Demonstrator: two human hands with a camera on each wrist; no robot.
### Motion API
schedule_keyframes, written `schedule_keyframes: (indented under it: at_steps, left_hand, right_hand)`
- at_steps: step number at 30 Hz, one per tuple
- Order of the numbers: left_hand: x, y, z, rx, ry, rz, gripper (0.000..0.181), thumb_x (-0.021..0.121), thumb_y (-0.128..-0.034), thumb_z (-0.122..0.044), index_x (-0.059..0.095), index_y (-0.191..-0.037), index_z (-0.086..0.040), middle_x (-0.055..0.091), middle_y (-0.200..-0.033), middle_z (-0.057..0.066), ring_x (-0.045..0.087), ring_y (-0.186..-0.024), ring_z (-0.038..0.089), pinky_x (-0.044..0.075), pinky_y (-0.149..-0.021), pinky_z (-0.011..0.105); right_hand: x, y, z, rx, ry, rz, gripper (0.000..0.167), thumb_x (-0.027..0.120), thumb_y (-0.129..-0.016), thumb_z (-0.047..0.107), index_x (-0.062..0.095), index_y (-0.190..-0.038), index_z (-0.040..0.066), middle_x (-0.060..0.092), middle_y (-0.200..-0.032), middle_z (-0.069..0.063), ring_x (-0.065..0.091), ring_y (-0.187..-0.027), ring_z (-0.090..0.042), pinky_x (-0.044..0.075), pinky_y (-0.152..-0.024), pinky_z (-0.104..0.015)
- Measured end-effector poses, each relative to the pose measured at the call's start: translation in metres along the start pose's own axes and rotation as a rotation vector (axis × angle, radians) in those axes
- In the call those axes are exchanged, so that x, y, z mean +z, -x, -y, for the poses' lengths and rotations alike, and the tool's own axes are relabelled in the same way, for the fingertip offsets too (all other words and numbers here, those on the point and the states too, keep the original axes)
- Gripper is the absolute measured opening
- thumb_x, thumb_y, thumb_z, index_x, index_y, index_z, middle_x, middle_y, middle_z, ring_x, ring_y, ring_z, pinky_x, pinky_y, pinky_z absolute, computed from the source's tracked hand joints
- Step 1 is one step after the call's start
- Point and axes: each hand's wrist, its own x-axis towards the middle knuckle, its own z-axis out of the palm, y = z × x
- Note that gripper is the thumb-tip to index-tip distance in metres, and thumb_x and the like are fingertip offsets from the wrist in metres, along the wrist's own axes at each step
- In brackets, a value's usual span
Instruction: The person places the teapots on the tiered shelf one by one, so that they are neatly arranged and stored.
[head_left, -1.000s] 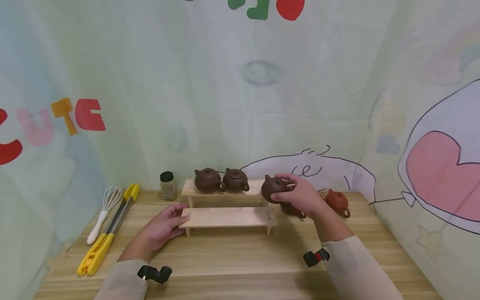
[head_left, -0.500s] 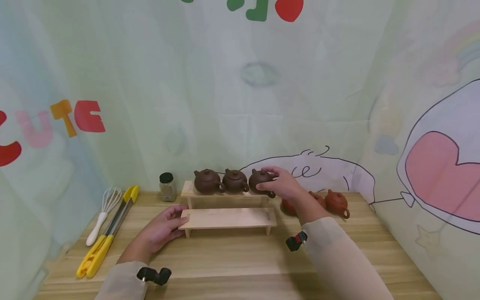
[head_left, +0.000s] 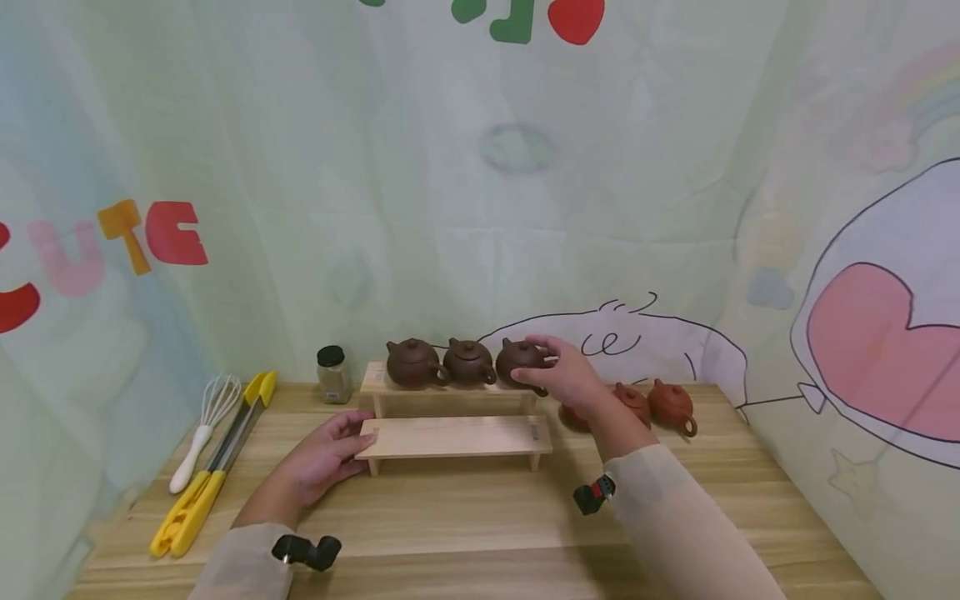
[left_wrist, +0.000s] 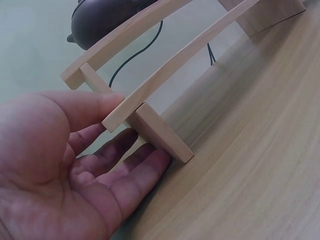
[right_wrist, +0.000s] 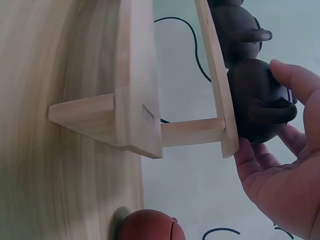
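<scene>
A two-tier wooden stand (head_left: 457, 435) stands on the table, with three dark brown teapots in a row on its upper shelf. My right hand (head_left: 567, 375) holds the rightmost brown teapot (head_left: 514, 358), fingers and thumb round its body; in the right wrist view this teapot (right_wrist: 252, 92) rests on the shelf's end. The middle teapot (head_left: 467, 363) and the left teapot (head_left: 411, 363) sit beside it. With the thumb on the lower shelf's left end and fingers beneath at the leg (left_wrist: 165, 132), my left hand (head_left: 324, 458) grips the stand.
Right of the stand are reddish-brown teapots (head_left: 670, 403), partly hidden behind my right arm. A black-lidded jar (head_left: 333, 377) stands at the back left. A white-handled whisk (head_left: 204, 433) and yellow-tipped tongs (head_left: 217, 467) lie at the left. A printed curtain hangs behind the table.
My right hand has brought the third brown teapot leftward onto the upper shelf's right end, where it has stayed for the last half second. My left hand keeps its place on the stand.
</scene>
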Motion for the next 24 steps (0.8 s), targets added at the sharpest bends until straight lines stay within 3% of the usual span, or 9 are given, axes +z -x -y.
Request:
schedule_keyframes:
  at_steps: [6, 13, 19, 24]
  left_hand:
    - [0.000, 0.001, 0.000, -0.006, 0.002, -0.007, 0.064, 0.063, -0.1091, -0.025, 0.032, -0.161, -0.004, 0.028, -0.171, 0.023, 0.057, -0.134, 0.024, 0.055, -0.113, 0.047]
    - [0.000, 0.000, 0.000, 0.013, -0.004, 0.000, 0.066, 0.063, -0.1092, -0.027, 0.031, -0.161, -0.003, 0.031, -0.168, 0.025, 0.058, -0.133, 0.022, 0.055, -0.113, 0.049]
    - [-0.001, 0.000, 0.000, 0.010, -0.003, -0.003, 0.067, 0.063, -0.1093, -0.027, 0.030, -0.162, -0.003, 0.030, -0.169, 0.025, 0.057, -0.135, 0.024, 0.053, -0.116, 0.052]
    - [-0.001, 0.000, 0.001, 0.015, -0.001, 0.001, 0.068, 0.064, -0.1088, -0.027, 0.030, -0.162, -0.002, 0.031, -0.168, 0.025, 0.058, -0.133, 0.023, 0.054, -0.114, 0.050]
  right_hand:
    - [-0.004, 0.012, -0.008, -0.047, 0.006, -0.035, 0.078, 0.082, -0.094, 0.041, 0.047, -0.161, 0.023, 0.051, -0.161, -0.013, 0.053, -0.147, -0.038, 0.051, -0.116, -0.058]
    - [-0.030, 0.038, -0.031, -0.038, 0.019, -0.117, 0.071, 0.077, -0.097, 0.050, 0.048, -0.158, 0.029, 0.055, -0.157, -0.009, 0.055, -0.145, -0.038, 0.052, -0.115, -0.060]
    - [-0.066, 0.059, -0.069, 0.000, 0.009, -0.217, 0.075, 0.074, -0.100, 0.048, 0.043, -0.162, 0.021, 0.053, -0.159, -0.015, 0.052, -0.148, -0.041, 0.047, -0.120, -0.058]
    - [-0.095, 0.073, -0.106, 0.012, 0.090, -0.278, 0.077, 0.072, -0.102, 0.047, 0.040, -0.163, 0.013, 0.051, -0.161, -0.021, 0.052, -0.147, -0.043, 0.048, -0.119, -0.057]
